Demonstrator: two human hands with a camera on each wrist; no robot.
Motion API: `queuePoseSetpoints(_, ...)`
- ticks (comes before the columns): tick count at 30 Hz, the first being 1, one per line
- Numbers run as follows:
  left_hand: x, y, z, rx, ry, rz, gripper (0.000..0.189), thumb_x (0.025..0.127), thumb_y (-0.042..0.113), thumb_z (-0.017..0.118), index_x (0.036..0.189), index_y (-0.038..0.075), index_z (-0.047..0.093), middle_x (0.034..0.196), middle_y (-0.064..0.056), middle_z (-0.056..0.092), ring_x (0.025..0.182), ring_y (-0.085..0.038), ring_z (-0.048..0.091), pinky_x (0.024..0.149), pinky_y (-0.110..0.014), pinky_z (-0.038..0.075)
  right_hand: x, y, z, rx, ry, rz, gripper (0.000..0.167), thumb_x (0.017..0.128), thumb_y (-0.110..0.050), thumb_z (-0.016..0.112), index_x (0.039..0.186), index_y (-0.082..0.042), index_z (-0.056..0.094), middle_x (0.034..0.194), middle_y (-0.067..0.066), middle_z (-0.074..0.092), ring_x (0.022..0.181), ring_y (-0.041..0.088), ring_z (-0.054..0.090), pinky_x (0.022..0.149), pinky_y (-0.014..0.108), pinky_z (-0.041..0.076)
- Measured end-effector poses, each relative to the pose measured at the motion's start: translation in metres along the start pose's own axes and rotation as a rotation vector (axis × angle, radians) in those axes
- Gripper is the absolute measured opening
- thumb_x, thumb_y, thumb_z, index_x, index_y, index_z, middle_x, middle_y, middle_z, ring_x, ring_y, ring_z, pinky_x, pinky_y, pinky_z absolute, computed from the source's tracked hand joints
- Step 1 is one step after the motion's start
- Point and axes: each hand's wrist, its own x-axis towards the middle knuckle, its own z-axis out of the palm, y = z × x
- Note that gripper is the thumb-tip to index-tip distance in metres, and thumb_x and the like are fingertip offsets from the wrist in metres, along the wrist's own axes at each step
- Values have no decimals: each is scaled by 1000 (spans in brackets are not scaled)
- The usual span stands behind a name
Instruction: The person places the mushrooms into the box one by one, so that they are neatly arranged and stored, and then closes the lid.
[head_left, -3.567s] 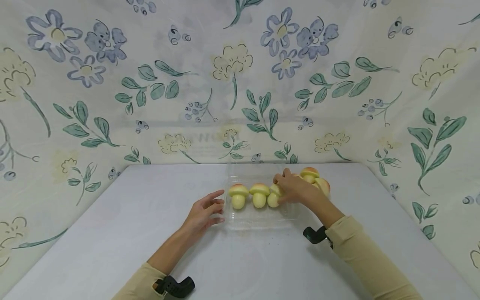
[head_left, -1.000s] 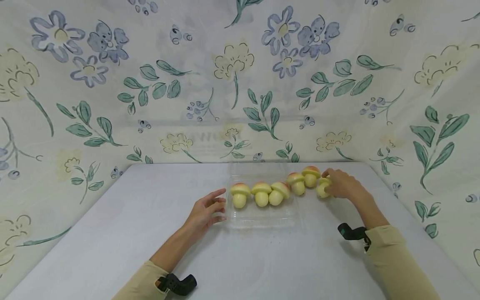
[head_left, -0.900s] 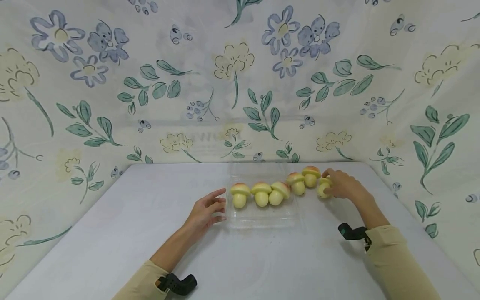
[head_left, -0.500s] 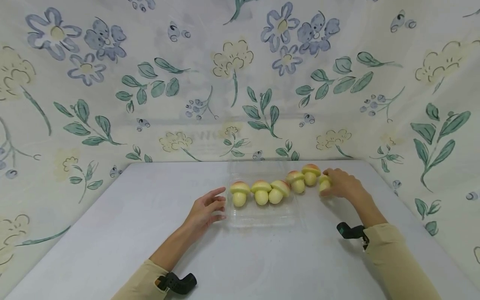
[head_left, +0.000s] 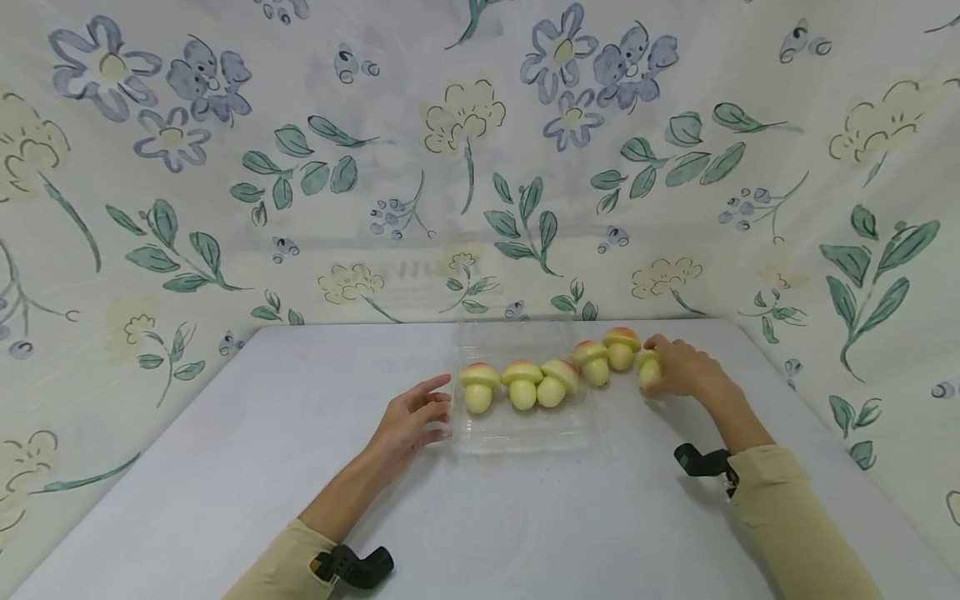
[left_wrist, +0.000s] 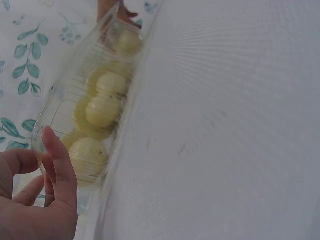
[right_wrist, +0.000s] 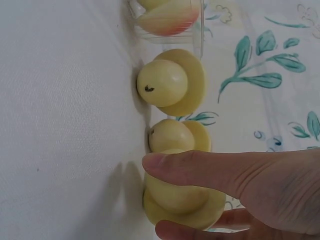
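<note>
In the head view my right hand (head_left: 681,368) grips a yellow toy mushroom (head_left: 648,367) with a reddish cap, at the far right of the row. The right wrist view shows the thumb (right_wrist: 175,167) across one side of this mushroom (right_wrist: 182,200) and fingers at its other side. Three similar mushrooms (head_left: 522,387) stand in a clear plastic container (head_left: 525,442); the rightmost one leans left at its base. My left hand (head_left: 411,419) is at the container's left wall, fingers loosely bent; in the left wrist view the fingertips (left_wrist: 52,140) reach the wall, contact uncertain.
Two more mushrooms, a nearer one (head_left: 592,364) and a farther one (head_left: 621,350), stand on the white table (head_left: 510,525) between the container and my right hand. A floral cloth (head_left: 390,167) hangs behind the table's back edge.
My right hand has moved right from the container's third mushroom, which now leans there, to the rightmost one outside. Lately its thumb has closed further over that mushroom. The left hand stays put.
</note>
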Motion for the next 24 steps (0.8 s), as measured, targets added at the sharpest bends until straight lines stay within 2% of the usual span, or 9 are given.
queuePoseSetpoints(5,-1,0,0,10,0,2,55,96,2,54,148,8,41,112,-4,53,86,-10,55,67,-21,56,-1,0,-1,6,3,-12,75,80,-30,77,139,-3,41,125,30,53,102,42,56,80,56,48)
queuePoseSetpoints(15,1,0,1,-4,6,-10,53,96,2,54,147,11,43,109,0,53,87,-10,55,67,-22,56,-3,0,-3,14,5,-7,75,81,-30,76,141,-3,40,128,30,52,105,43,55,83,58,48)
queuePoseSetpoints(24,1,0,1,5,2,-8,54,96,2,54,148,11,42,109,1,53,87,-11,54,68,-23,56,-10,-6,-13,-1,66,-51,75,81,-33,77,140,-6,40,129,30,52,111,47,53,86,63,47)
